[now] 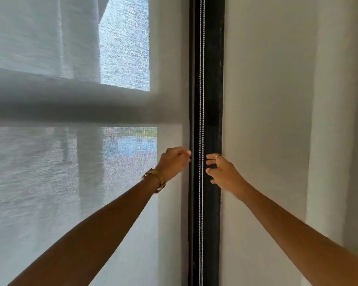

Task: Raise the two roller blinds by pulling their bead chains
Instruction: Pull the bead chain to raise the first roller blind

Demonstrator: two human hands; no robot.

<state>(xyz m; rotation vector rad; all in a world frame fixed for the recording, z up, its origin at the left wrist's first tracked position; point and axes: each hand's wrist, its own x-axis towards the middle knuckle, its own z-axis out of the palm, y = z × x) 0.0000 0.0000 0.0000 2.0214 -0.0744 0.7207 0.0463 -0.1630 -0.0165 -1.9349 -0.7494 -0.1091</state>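
Two white bead chains (pixel 202 83) hang side by side down a black window post (pixel 212 100). The left roller blind (pixel 70 182) is sheer grey and covers the window. The right roller blind (pixel 267 100) is plain and pale. My left hand (pixel 174 163), with a gold watch on its wrist, has its fingers curled at the left blind's right edge, just left of the chains and apart from them. My right hand (pixel 222 171), with a ring, is spread open, and its fingertips reach to just right of the chains without closing on them.
Through the left blind a horizontal window bar (pixel 70 106) and an outdoor scene show. A lighter vertical band (pixel 329 120) runs down the right blind. Post and chains continue past the frame's bottom edge.
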